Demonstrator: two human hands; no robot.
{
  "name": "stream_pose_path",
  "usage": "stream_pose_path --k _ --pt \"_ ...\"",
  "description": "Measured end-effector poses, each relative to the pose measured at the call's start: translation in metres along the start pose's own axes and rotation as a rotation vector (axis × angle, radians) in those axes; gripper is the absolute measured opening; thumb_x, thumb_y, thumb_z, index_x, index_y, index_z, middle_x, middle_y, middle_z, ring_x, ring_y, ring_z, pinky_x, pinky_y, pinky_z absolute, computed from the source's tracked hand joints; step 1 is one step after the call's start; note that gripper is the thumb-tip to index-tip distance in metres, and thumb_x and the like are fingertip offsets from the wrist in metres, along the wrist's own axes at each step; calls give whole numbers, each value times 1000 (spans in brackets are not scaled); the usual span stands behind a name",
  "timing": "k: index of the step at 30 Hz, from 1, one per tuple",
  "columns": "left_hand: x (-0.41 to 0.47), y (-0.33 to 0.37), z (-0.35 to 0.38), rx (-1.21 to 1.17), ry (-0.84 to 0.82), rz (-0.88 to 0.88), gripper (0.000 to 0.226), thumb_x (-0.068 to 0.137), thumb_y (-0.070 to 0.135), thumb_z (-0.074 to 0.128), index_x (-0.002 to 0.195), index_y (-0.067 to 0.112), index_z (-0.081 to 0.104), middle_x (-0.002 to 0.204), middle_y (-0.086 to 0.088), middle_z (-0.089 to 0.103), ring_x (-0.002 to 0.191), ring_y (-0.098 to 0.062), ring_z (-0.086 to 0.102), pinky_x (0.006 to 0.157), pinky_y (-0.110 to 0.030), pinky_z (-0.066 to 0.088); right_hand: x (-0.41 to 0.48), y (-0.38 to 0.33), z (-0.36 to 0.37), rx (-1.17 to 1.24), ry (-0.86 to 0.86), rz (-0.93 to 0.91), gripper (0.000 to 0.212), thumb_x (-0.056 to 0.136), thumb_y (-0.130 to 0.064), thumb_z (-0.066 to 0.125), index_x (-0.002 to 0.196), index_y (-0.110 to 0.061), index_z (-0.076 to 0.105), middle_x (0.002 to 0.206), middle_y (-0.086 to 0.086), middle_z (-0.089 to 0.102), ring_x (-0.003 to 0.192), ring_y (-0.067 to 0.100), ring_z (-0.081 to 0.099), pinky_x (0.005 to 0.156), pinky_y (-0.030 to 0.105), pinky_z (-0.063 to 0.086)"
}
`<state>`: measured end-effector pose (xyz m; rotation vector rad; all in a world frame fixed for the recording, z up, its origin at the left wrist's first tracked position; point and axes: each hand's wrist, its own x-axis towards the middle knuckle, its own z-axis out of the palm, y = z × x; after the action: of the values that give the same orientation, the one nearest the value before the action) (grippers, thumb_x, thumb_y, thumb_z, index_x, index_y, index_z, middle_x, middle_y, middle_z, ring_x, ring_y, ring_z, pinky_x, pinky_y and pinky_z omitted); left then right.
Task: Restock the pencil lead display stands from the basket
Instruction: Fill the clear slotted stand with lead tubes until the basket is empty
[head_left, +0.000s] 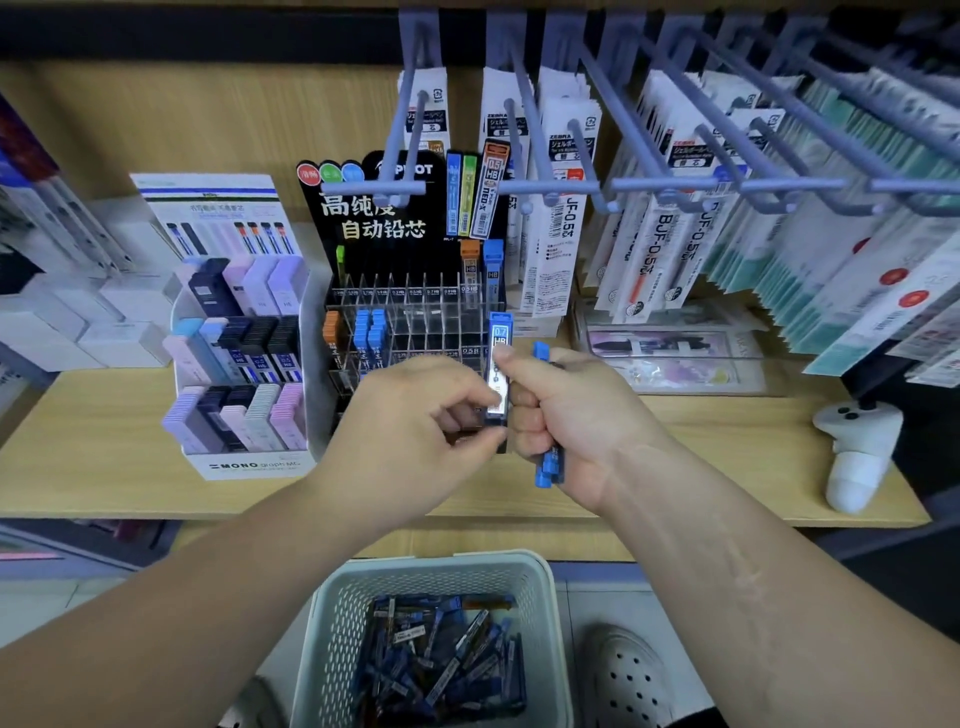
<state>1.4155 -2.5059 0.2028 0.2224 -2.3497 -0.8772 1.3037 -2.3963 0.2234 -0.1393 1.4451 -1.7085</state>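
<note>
Lead case, marked 0.7 HB: upright before the black display stand, its lower end pinched by the left hand. Right hand grips blue cases, apparently several. White basket below holds more.

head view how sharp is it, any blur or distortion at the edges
Head view: sharp in the middle, the 0.7 label on the lead case reads clearly; wide-angle lens fans the hooks outward; far-right hanging packs smear; light even, no hard shadows, basket dimmer.
</note>
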Motion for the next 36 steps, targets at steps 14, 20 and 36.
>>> stream_pose_path --k 14,20,36 --pt "70 0 3 -425 133 -505 18 91 2 67 91 20 72 62 5 65 51 -7 57 47 -19 44 4 -3 -19 -101 77 -27 2 96 -17 68 95 -15 69 50 -8 37 41 9 29 39 20 24" --pt "92 -20 3 -303 321 -316 27 91 -2 65 93 25 69 81 2 70 70 -10 70 68 -21 54 8 -2 -20 -75 77 -10 7 96 -18 68 100 -11 68 51 -7 36 41 8 29 39 19 25" --pt "99 -44 35 206 263 -134 19 84 10 74 102 14 75 81 8 60 67 -1 49 75 -17 44 5 -5 -21 -22 70 61 17 97 -13 58 106 -7 71 56 -4 39 43 9 32 39 21 25"
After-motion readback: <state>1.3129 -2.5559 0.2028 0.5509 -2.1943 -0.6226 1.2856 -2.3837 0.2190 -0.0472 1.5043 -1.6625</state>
